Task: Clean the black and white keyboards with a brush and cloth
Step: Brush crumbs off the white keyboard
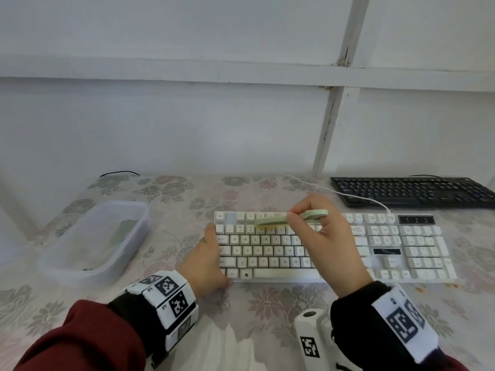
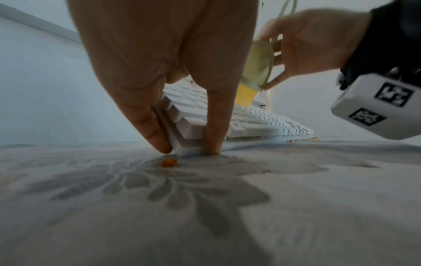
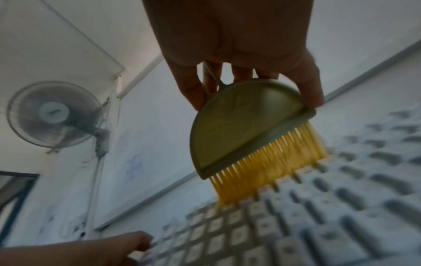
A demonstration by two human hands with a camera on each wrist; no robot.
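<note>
White keyboard (image 1: pixel 332 247) lies flat across the middle of the flowered tablecloth (image 1: pixel 187 199), its white cable (image 1: pixel 340 192) running back toward the wall. Left hand (image 1: pixel 206 261) braces the keyboard's left end: in the left wrist view the thumb and a finger straddle the near left corner, tips down on the cloth, fingers fairly straight. Right hand (image 1: pixel 321 231) pinches a pale green brush (image 1: pixel 292 218) by its flat half-round head, fingers curled round it; the yellow bristles (image 3: pixel 268 169) touch the upper key rows left of centre. Picture blurred there. Black keyboard (image 1: pixel 412 191) sits at the far right, behind the white one and apart from it. Clear plastic tub (image 1: pixel 99 236) stands well to the left. Small orange crumbs (image 2: pixel 168 162) lie on the cloth just beside the keyboard's near corner. A white cloth (image 1: pixel 227 352) lies at the near edge between the wrists.
</note>
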